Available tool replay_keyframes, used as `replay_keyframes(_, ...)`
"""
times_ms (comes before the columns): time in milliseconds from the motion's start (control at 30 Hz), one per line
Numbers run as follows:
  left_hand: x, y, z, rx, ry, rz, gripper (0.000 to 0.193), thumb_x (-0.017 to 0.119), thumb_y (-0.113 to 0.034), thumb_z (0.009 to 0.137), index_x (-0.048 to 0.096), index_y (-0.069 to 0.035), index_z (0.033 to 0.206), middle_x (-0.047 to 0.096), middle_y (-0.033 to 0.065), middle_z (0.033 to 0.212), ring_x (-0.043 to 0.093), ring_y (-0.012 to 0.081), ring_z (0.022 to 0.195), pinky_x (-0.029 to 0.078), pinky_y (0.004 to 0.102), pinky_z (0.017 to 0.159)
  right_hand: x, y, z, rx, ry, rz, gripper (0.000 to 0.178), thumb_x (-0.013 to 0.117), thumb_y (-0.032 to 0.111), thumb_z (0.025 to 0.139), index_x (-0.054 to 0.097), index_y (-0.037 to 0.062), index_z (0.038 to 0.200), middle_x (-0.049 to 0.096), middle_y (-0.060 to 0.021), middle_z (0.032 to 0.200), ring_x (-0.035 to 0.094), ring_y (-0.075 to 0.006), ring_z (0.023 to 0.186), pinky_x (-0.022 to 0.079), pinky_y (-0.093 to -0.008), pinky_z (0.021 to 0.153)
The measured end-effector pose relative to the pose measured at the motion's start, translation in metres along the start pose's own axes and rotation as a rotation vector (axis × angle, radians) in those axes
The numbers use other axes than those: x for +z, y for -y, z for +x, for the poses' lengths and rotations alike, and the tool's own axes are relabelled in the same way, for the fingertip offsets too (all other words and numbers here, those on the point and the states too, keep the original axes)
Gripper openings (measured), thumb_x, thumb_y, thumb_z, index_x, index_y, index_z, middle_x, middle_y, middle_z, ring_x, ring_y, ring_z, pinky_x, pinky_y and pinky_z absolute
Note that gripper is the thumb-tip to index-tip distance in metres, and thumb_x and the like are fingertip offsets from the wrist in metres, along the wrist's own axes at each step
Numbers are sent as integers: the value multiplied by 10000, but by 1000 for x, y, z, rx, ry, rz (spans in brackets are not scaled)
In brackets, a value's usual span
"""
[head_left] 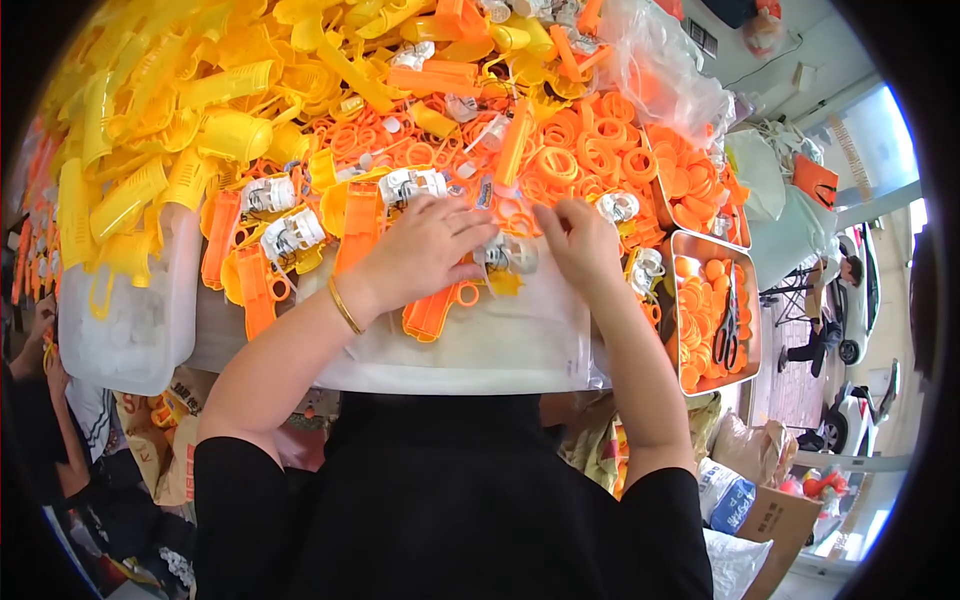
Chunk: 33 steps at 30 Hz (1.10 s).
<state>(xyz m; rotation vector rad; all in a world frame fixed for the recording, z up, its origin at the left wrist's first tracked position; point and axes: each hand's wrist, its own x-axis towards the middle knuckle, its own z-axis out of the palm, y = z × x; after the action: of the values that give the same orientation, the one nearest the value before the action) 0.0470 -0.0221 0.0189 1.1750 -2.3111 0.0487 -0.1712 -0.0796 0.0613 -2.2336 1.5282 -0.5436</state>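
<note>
My left hand [425, 252] bends over an orange and yellow toy-gun shell [430, 315] lying on the pale work surface, thumb and fingers at its inner end. A clear and white mechanism [512, 254] sits there, touching or very near those fingertips. Just to its right, my right hand [588, 242] is raised with thumb and forefinger drawn together; whatever they pinch is too small to make out. Left of my left hand are more orange and yellow shells [258, 290] with white mechanisms [292, 235] in them. Small orange rings [557, 164] lie heaped beyond my right hand.
Yellow plastic parts [235, 135] pile high at the far left, over a translucent bin [130, 335]. At the right, a metal tray [752, 375] holds orange discs [700, 325] and black scissors [728, 335]. A clear plastic bag [670, 70] lies behind. Another person's arm [65, 415] shows at left.
</note>
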Motion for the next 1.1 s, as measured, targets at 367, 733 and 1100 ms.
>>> replay_keyframes(367,-15,-43,-19,-145,70,-55,660,688,-335,772,440,-67,1322,428,136,1354,398,333,1246,292,461,1051,11,-8,-57,-270,-18,99,326,643,158,844,544,26,1125,531,-142,1038,547,-262,965,476,-345,772)
replay_keyframes(733,-6,-37,-25,-276,1,-237,882,803,-338,654,353,-44,1353,414,157,1305,407,338,1210,321,452,1021,16,-5,-25,-462,57,166,173,740,112,755,653,98,905,557,-83,990,591,-241,874,499,-344,745)
replay_keyframes(1100,-5,-30,-26,-255,62,-215,758,770,-379,682,441,-48,1279,422,130,1306,412,344,1201,335,456,1009,11,4,-18,-356,133,155,232,706,188,801,615,65,974,547,-105,991,566,-276,912,476,-348,778)
